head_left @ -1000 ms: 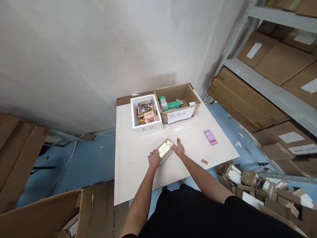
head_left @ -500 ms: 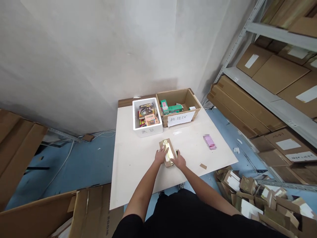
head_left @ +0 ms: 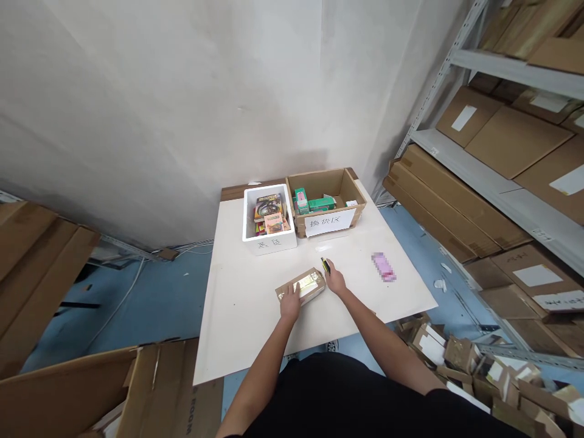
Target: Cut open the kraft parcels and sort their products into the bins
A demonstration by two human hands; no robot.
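A small cardboard box with shiny tape and a pale label lies slantwise on the white table. My left hand grips its near side, with fingers resting over the top. Just past the right end of the box, my right hand is closed around a yellow-and-black utility knife. The knife points up and away from me; whether its blade is out is too small to tell.
Behind the box stand a white foam bin of books and a cardboard carton with green packages. A blurred pink item lies on the table's right. Loaded shelves rise at right, above discarded cartons.
The box has been turned from nearly lengthwise to slantwise across the table. My right hand has come off it and lifted the knife into clearer view; my left hand stays on the box.
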